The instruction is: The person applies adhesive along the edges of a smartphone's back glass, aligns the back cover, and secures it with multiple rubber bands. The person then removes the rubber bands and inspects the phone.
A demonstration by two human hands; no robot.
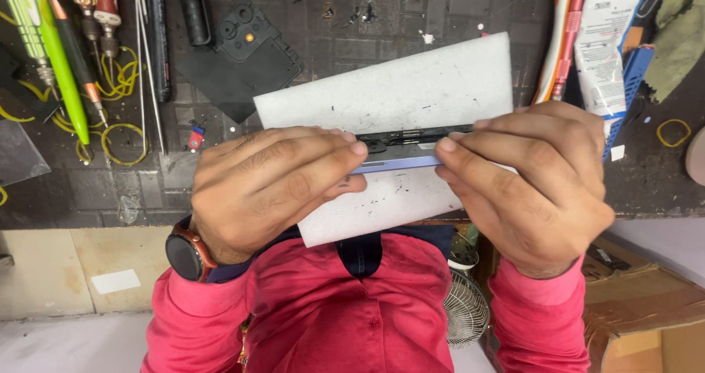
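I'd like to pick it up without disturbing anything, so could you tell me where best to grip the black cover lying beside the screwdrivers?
Probably by the black cover's two long plain edges, coming from above. It lies flat on the mat, and its raised camera cluster sits at one end, so the plain lower half gives fingers room. The screwdrivers crowd one side.

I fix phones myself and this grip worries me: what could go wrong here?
Both hands, left hand and right hand, pinch the phone edge-on above the white foam pad. Squeezing may bend its frame. The pad overhangs the bench edge, so a slip might drop the phone off it.
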